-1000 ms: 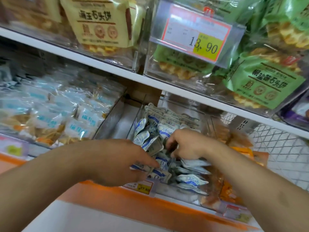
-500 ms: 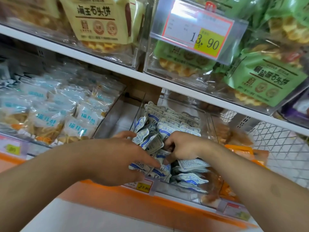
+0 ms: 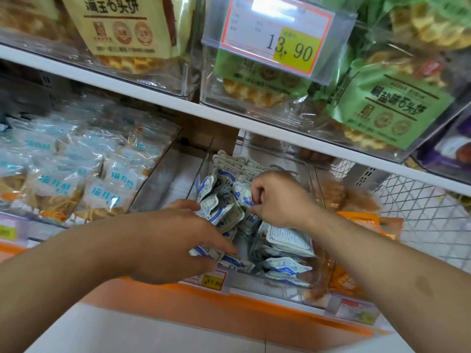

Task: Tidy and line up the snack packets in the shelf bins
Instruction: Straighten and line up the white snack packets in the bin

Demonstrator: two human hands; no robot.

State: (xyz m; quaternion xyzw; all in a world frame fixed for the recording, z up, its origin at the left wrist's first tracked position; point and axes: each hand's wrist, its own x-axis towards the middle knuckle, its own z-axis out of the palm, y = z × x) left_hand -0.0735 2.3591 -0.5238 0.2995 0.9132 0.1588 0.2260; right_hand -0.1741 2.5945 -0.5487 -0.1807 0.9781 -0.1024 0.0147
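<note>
A clear plastic bin [image 3: 267, 285] on the lower shelf holds several small white-and-blue snack packets [image 3: 285, 268], some standing in a row at the back, others lying loose at the front. My left hand [image 3: 175, 243] reaches in from the left, fingers closed around a few packets at the bin's front left. My right hand [image 3: 277, 200] is over the middle of the bin, pinching a packet [image 3: 242, 196] between thumb and fingers. One packet [image 3: 289, 238] lies back side up under my right wrist.
Left of the bin stand clear bags with blue labels [image 3: 63, 184]. Orange packets [image 3: 367, 220] fill the bin to the right, beside a white wire mesh [image 3: 428, 215]. The shelf above holds yellow [image 3: 122, 29] and green [image 3: 387, 108] waffle bags and a 13.90 price tag [image 3: 277, 36].
My right hand has moved up and back in the bin with a pinched packet. My left hand has shifted slightly right over the front packets.
</note>
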